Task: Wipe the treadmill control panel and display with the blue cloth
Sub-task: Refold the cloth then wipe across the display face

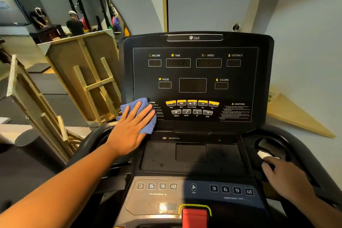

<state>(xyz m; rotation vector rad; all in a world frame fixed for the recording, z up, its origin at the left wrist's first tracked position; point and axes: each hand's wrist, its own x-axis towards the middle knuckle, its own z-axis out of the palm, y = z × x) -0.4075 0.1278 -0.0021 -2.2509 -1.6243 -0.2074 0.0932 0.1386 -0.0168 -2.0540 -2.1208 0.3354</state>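
The black treadmill display [194,72] stands upright in front of me, with dark readouts and a row of yellow buttons [192,103]. My left hand [132,127] lies flat with straight fingers on the blue cloth [148,127] and presses it against the display's lower left corner, over the left caution text. Below lies the control panel [192,189] with numbered keys and a red stop tab [194,216]. My right hand [283,177] rests on the right side of the console beside a cup holder [268,146], fingers loosely bent and holding nothing.
Wooden frames and panels [88,79] lean to the left of the treadmill. A wooden triangular piece [296,116] lies by the right wall. Two people stand by weight racks far back on the left [74,24]. A wall rises directly behind the display.
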